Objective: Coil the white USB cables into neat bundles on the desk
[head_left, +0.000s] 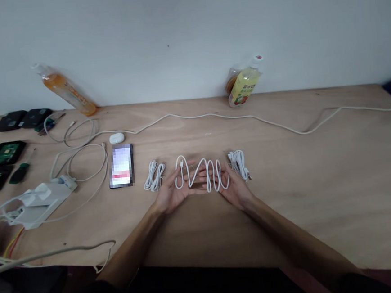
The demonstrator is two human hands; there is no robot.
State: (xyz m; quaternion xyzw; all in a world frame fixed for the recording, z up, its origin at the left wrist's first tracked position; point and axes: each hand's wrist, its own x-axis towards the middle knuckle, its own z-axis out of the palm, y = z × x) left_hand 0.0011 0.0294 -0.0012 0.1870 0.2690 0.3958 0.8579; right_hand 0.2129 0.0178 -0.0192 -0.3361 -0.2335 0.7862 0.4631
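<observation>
A loosely looped white charging cable is spread across both of my hands, above the wooden table. My left hand holds its left end, palm up, with the thumb near a small plug. On the other side, my right hand supports the right loops, also palm up with the fingers stretched beneath them. Just left of my left hand lies a tied bundle of white cable. Another bundled white cable lies beside my right hand, with a metal plug end showing.
A phone and a white earbud case lie left. Farther left are a white power strip, a screwdriver and opened black boxes. Two bottles, orange and yellow, stand by the wall. A long cord crosses behind.
</observation>
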